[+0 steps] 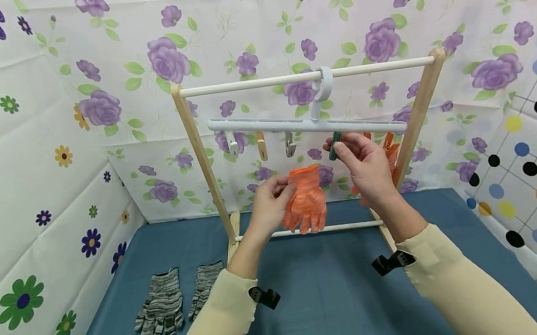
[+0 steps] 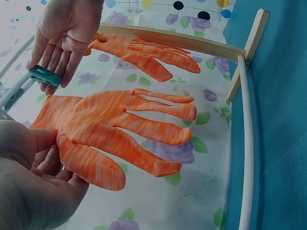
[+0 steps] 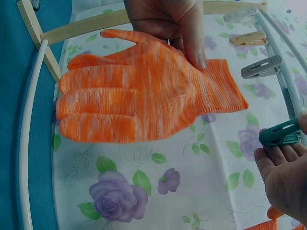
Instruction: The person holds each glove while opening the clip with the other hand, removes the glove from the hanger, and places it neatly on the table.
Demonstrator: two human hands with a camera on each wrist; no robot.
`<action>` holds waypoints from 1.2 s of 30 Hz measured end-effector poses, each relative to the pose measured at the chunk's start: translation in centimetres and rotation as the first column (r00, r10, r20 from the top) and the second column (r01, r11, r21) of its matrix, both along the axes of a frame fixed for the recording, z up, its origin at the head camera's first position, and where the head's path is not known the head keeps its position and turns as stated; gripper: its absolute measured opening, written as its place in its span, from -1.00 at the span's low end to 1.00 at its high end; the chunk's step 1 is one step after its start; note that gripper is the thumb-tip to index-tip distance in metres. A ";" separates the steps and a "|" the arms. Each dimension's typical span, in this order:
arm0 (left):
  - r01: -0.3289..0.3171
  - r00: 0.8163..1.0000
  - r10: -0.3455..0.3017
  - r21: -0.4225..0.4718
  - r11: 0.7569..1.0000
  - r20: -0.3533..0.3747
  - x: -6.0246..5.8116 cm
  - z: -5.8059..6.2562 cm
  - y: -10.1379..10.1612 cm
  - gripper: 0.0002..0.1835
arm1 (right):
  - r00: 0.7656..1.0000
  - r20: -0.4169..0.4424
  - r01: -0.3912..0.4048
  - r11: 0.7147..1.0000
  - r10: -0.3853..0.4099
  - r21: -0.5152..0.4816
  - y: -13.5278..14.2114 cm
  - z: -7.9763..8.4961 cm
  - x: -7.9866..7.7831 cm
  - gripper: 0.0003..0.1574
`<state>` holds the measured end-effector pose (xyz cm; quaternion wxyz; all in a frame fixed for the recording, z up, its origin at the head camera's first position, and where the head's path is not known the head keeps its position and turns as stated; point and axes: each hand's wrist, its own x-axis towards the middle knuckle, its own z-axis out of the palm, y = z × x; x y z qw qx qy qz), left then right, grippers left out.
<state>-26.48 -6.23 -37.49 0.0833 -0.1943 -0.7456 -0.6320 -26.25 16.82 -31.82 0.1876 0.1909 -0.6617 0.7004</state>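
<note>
My left hand (image 1: 269,202) pinches an orange knitted glove (image 1: 308,201) near its cuff. The glove dangles fingers down, just below the light grey hanger (image 1: 269,125). Between thumb and fingers, my right hand (image 1: 368,168) holds a green clothespin (image 1: 335,146) under the hanger's bar. A small gap separates the clothespin from the glove's cuff, as the right wrist view shows. Behind my right hand hangs a second orange glove (image 2: 144,55), by an orange clothespin (image 1: 388,141). Further left on the hanger are a white clothespin (image 1: 232,144), a tan clothespin (image 1: 261,146) and a grey clothespin (image 1: 290,145).
The hanger hooks over the white top rod (image 1: 251,84) of a wooden rack (image 1: 202,163), whose lower rod (image 1: 352,226) runs near the blue table (image 1: 320,302). Two grey striped gloves, one left (image 1: 163,307) and one right (image 1: 206,281), lie at the left. Patterned cloth walls surround the table.
</note>
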 end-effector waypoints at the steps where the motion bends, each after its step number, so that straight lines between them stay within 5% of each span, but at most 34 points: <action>1: -0.001 1.000 0.001 0.000 1.000 0.001 0.0 0.0 -0.1 -0.80 | 1.000 0.000 -0.002 1.000 0.002 0.003 0.0 0.0 0.0 -0.49; 15: -0.025 0.999 0.025 0.027 0.999 0.021 1.1 -0.6 -1.6 -0.82 | 1.000 -0.016 0.001 1.000 -0.001 0.023 0.5 -0.5 0.2 -0.42; 36: -0.074 0.996 0.073 0.012 0.997 0.055 2.7 -1.6 -4.8 -0.81 | 0.988 -0.088 0.143 0.953 -0.124 0.268 1.5 -1.1 1.1 -0.30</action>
